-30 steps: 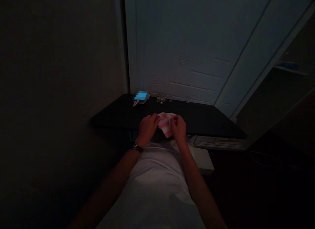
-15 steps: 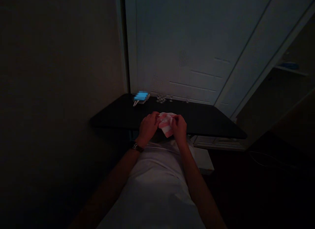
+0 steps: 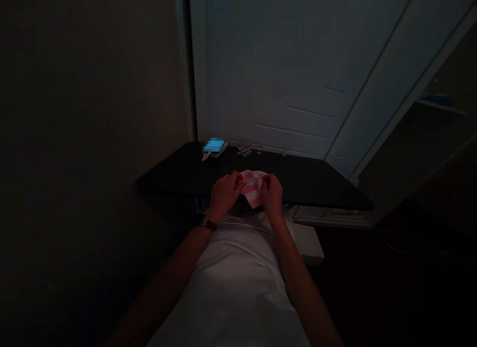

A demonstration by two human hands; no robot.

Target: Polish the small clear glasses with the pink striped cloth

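A pink-and-white cloth [image 3: 254,194] is spread between my two hands at the near edge of the dark table. On top of it lies a small clear object [image 3: 250,183], probably glass; its exact shape is too dim to make out. My left hand [image 3: 224,190] has its fingers closed at the cloth's left side, by the clear object. On the other side, my right hand [image 3: 273,192] pinches the cloth's right part between thumb and fingers. The fingertips of both hands are partly hidden by dimness and the cloth.
Several small clear glass pieces [image 3: 245,150] stand along the back of the black table [image 3: 179,175]. A device with a lit blue screen [image 3: 213,145] rests at the back left. Behind is a pale panelled door [image 3: 298,63]. A white box [image 3: 310,243] sits below, to the right.
The fingers of my left hand have curled slightly at the cloth, and the clear object has shifted a little to the right. My right hand stays nearly in place.
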